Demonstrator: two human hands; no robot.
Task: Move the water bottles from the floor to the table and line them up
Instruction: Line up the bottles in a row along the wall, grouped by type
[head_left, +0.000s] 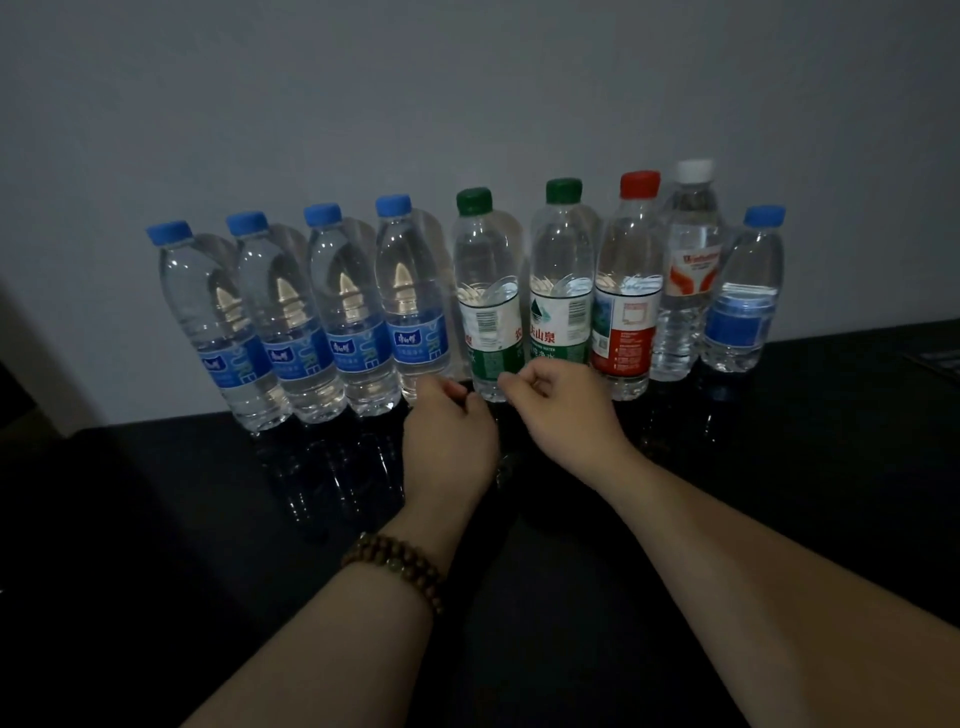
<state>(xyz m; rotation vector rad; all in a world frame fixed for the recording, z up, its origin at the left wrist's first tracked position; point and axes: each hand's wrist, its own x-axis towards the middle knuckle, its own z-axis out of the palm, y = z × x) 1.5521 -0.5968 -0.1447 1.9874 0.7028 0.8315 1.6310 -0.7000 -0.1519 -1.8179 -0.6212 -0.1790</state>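
Several water bottles stand upright in a row on the dark table (182, 493), against the wall. From the left come several blue-capped bottles (353, 312), two green-capped bottles (488, 312) (562, 306), a red-capped bottle (627, 317), a white-capped bottle (687, 296) and a shorter blue-capped bottle (744, 312). My left hand (448, 436), with a bead bracelet on the wrist, hovers just in front of the left green-capped bottle's base, fingers curled, holding nothing. My right hand (563, 410) sits beside it, fingers also curled and empty.
A plain grey wall (467, 93) rises directly behind the row. The glossy tabletop reflects the bottles. A dark flat object (935, 361) lies at the far right edge. The table's left edge drops off near a dim floor area (31, 415).
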